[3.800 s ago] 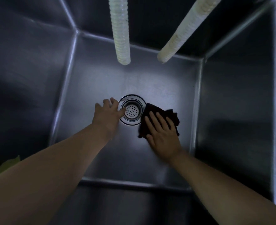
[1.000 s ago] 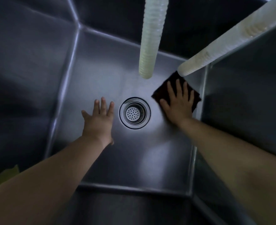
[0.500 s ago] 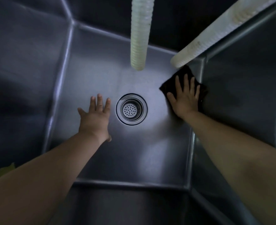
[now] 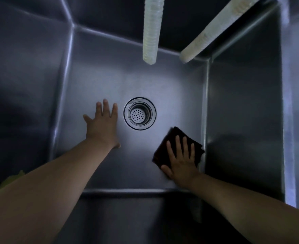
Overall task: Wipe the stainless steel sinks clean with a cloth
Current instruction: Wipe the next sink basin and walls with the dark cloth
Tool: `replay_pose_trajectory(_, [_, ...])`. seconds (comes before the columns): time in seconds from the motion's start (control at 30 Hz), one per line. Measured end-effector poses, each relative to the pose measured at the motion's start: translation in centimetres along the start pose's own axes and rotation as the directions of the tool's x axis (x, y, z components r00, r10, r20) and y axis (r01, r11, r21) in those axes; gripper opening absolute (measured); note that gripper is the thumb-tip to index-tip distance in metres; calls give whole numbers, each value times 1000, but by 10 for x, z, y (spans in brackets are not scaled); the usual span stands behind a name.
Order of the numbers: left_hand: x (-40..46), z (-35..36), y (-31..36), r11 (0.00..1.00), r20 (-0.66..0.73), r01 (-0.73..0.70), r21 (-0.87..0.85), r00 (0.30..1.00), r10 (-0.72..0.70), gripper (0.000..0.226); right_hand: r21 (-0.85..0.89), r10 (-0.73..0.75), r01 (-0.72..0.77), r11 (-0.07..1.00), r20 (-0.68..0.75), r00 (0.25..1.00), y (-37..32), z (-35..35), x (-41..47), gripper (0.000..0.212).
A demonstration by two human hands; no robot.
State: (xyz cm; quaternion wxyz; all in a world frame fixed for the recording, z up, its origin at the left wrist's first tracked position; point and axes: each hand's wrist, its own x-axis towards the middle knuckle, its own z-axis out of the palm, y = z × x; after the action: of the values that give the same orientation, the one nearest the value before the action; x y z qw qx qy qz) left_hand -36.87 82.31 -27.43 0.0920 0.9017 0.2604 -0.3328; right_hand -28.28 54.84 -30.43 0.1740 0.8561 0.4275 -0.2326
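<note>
the dark cloth [image 4: 177,147] lies flat on the floor of the stainless steel sink [image 4: 95,71], in the near right part of the basin, with its right edge right up against the foot of the right wall. the right hand [image 4: 181,160] is spread on top of it, fingers straight and a little apart, palm pressing down rather than gripping; the cloth shows beyond the fingertips and off to the left of the thumb, while the heel of the hand sits at the cloth's near edge. the left hand [image 4: 102,123] is flat on the bare steel on the other side of the basin, fingers straight and splayed, thumb out to the left, holding nothing, just resting there. between the two hands, a bit further back, is the round drain [image 4: 139,113] with its perforated strainer sunk in the middle; the left fingertips are just beside its rim without touching, and the cloth's far corner is near it on the right but apart. the sink is deep and square, its walls dark and dimly lit, with a paler sheen on the floor around the drain. two pale ribbed hoses hang into it from above: the straight hose [image 4: 152,30] comes down over the back of the floor, and the slanted hose [image 4: 215,30] angles in from the upper right, its end near the back right corner. both ends hang clear of the floor and of the hands.
</note>
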Motion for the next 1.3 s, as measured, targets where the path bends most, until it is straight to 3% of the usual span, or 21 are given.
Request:
replay_pose_trajectory(0.1, [-3,-1,-1,1000,9,-3,-5,1000,3,134,-35,-118,119,992,39,992,-17,-7,-5,89])
replay_pose_trajectory(0.2, [-5,-7,-3,999,55,-8,-51,998,11,125,-71,-192,191,979,-17,981,-26,-16,-3,93])
replay_pose_trajectory(0.3, [-4,-20,-15,984,35,-9,-180,999,16,91,-149,-290,276,950,-86,953,-39,-25,4,89])
replay_pose_trajectory(0.4, [-5,-35,-38,977,-113,52,-208,991,-77,52,-131,-376,366,921,-67,924,-59,-35,13,85])
replay_pose_trajectory(0.5, [-13,-37,-60,971,-225,119,-207,960,-166,33,-57,-478,477,877,-26,878,-88,-41,32,82])
replay_pose_trajectory(0.6, [-26,-28,-72,934,-239,211,-287,929,-283,23,-45,-521,519,853,-29,853,-118,-53,60,79])
replay_pose_trajectory(0.7, [-34,-18,-73,880,-199,298,-369,900,-388,24,-55,-517,514,856,-85,852,-138,-70,94,78])
replay_pose_trajectory(0.83, [-39,-7,-68,856,-180,310,-415,894,-410,25,-72,-465,460,885,-160,871,-145,-96,144,76])
replay_pose_trajectory(0.93, [-39,2,-64,910,-179,259,-323,928,-327,34,-65,-426,422,904,-198,883,-138,-115,181,75])
replay_pose_trajectory(1.07, [-35,8,-58,969,-17,241,-58,970,-242,84,-51,-351,349,936,-242,905,-112,-135,222,76])
replay_pose_trajectory(1.13, [-34,10,-56,972,36,230,40,972,-232,97,-1,-305,315,949,-250,919,-96,-142,238,76])
replay_pose_trajectory(1.3, [-30,15,-53,977,61,204,70,976,-208,84,55,-212,242,969,-320,923,-77,-164,274,75])
